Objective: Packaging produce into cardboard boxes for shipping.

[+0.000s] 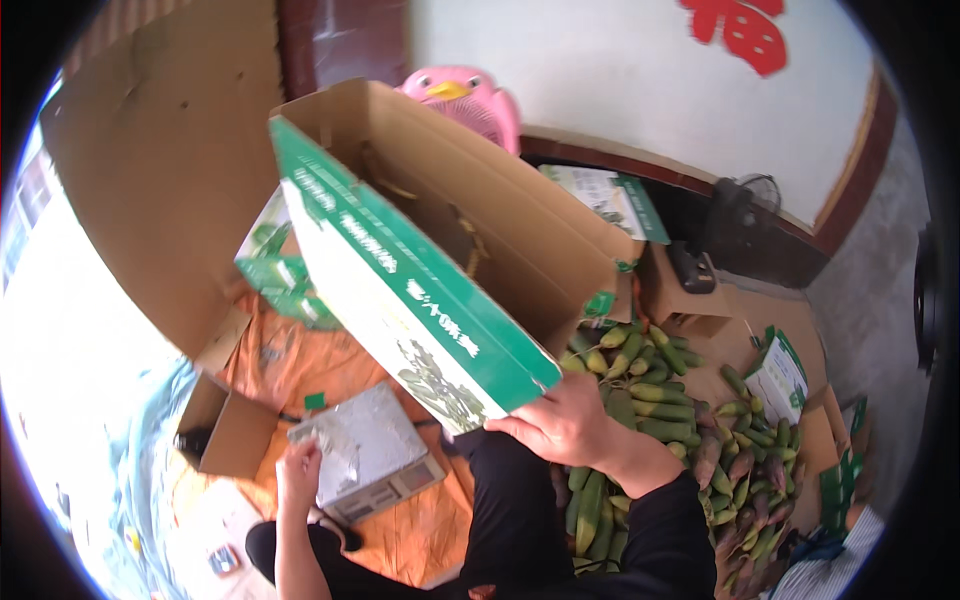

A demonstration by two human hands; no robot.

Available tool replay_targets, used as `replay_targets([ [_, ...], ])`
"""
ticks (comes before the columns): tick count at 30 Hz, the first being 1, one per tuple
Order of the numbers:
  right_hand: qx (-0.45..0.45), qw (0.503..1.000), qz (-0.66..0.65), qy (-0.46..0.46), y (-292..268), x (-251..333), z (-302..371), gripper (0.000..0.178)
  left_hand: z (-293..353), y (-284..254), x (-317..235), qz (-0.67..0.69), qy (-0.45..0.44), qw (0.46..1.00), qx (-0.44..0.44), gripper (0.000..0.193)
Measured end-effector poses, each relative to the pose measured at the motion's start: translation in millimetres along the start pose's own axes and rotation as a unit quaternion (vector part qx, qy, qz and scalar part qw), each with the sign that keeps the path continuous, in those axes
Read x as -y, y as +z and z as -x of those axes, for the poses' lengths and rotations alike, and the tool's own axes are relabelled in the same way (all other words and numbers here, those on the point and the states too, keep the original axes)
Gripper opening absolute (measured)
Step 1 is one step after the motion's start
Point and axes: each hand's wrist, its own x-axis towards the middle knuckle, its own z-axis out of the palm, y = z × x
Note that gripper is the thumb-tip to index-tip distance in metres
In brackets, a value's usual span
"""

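Note:
A large green and white cardboard carton [480, 340] hangs tilted in front of me with its top open. At its lower right corner my right hand [560, 420] grips the edge, thumb and fingers closed on the board. My left hand [298, 470] is at the lower left, fingers pinched together; what they hold, if anything, is too small to make out. Beside that hand stands a closed silver-grey box [370, 450] with clear tape or film on top. A small green piece [315, 401] lies by its far edge.
Green radishes [660, 400] are heaped to my right. An orange sheet [290, 360] covers the floor. An open brown box [230, 430] stands at left, below a tall cardboard panel [170, 150]. Farther back are a pink chair [470, 105] and a black fan [745, 205]. A striped sleeve [835, 565] shows lower right.

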Motion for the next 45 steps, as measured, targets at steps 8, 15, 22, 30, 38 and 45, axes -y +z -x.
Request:
replay_targets([
  [8, 0.190, 0.953, -0.236, 0.009, 133.8, -15.4, -7.1, 0.014, 4.4, -50.7, -5.6, -0.082, 0.050, 0.932, -0.350, 0.073],
  [15, 0.278, 0.920, -0.273, -0.050, 206.4, -19.0, 7.2, 0.018, 21.6, -79.2, -11.2, -0.299, -0.002, 0.934, -0.197, 0.071],
  [22, 0.291, 0.916, -0.272, 0.050, 226.1, -50.6, 20.9, 0.018, 10.0, -55.1, -29.5, -0.185, 0.017, 0.975, -0.124, 0.013],
  [30, 0.236, 0.859, -0.309, 0.334, 190.6, -103.5, 65.8, 0.021, 2.5, -29.4, -44.2, -0.237, 0.026, 0.970, 0.039, 0.017],
  [38, 0.158, 0.822, -0.182, 0.516, 165.8, -126.5, 239.9, 0.017, 5.6, -20.5, -39.4, -0.298, -0.019, 0.952, 0.072, 0.030],
  [45, 0.389, 0.729, -0.069, 0.559, 176.9, -57.3, 344.6, 0.012, 7.7, -6.0, -39.4, -0.358, 0.013, 0.933, -0.007, 0.029],
])
